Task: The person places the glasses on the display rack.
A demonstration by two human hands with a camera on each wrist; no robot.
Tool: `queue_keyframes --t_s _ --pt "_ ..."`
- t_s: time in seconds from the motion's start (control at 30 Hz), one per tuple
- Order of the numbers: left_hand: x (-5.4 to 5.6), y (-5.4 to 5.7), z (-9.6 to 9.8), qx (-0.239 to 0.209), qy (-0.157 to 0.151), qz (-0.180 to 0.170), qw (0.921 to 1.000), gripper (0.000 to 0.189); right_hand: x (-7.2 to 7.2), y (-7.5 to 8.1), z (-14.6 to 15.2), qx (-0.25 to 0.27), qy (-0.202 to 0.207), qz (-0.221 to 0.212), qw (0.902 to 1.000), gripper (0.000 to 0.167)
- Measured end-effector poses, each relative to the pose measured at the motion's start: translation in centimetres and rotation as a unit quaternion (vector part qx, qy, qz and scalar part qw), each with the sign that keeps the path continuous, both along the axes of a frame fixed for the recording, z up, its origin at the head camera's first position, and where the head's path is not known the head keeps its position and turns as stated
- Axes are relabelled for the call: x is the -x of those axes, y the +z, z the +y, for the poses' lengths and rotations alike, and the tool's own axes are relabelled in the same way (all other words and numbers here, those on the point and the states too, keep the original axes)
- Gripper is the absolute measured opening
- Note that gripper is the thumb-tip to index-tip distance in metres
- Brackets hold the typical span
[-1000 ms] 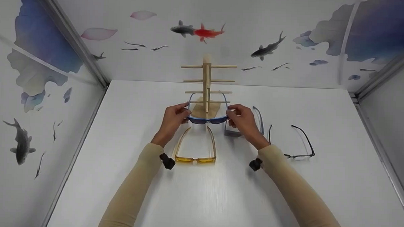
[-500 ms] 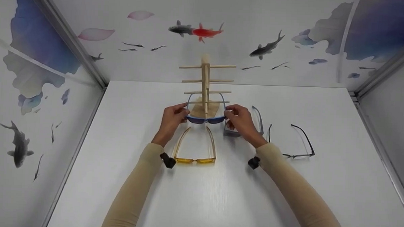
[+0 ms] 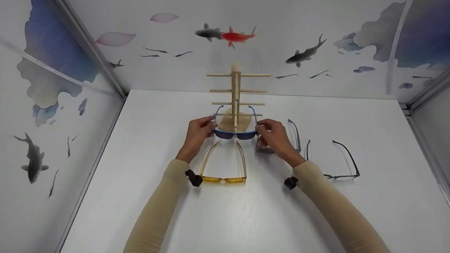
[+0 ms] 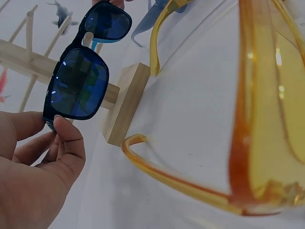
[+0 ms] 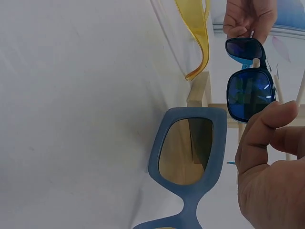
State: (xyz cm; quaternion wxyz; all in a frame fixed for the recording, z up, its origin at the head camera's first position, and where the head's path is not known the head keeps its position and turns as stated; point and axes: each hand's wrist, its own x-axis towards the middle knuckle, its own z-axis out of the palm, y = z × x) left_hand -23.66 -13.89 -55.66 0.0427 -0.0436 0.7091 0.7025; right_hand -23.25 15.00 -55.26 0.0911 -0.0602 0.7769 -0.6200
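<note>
Left hand (image 3: 198, 135): fingers pinched one end of the blue sunglasses (image 3: 224, 134).
Right hand (image 3: 277, 138): fingers pinched the opposite end.
Position: blue sunglasses stood before the wooden stand (image 3: 236, 82), a peg tip (image 4: 88, 38) showing at the bridge.
Tabletop (image 3: 229, 224): carried yellow glasses (image 3: 212, 179), grey-blue glasses (image 5: 218, 143) near the right hand, and black glasses (image 3: 353, 161) farther right.

blue sunglasses (image 3: 246, 135) — dark lenses (image 4: 80, 83); yellow glasses (image 3: 234, 180); white wall (image 3: 268, 13) — fish-patterned; beige sleeves (image 3: 156, 210)
</note>
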Motion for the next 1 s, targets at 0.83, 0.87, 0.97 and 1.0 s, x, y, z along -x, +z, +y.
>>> queue_keyframes --t_s 0.83,0.87,0.97,1.0 --pt "0.2 -0.4 -0.5 0.054 0.002 0.018 0.9984 0.035 -0.4 -0.8 -0.7 0.030 -0.030 -0.016 0.9990 0.041" --pt "0.1 -0.5 -0.6 0.056 0.004 0.018 0.9983 0.035 -0.5 -0.9 -0.6 0.033 -0.033 -0.016 0.9988 0.042" --pt "0.1 -0.7 -0.9 0.055 0.012 0.021 0.9982 0.037 -0.8 -0.5 -0.1 0.047 -0.042 -0.009 0.9980 0.041" --pt "0.0 -0.8 -1.1 0.056 0.016 0.020 0.9981 0.039 -0.9 -0.3 0.0 0.050 -0.045 -0.007 0.9978 0.040"
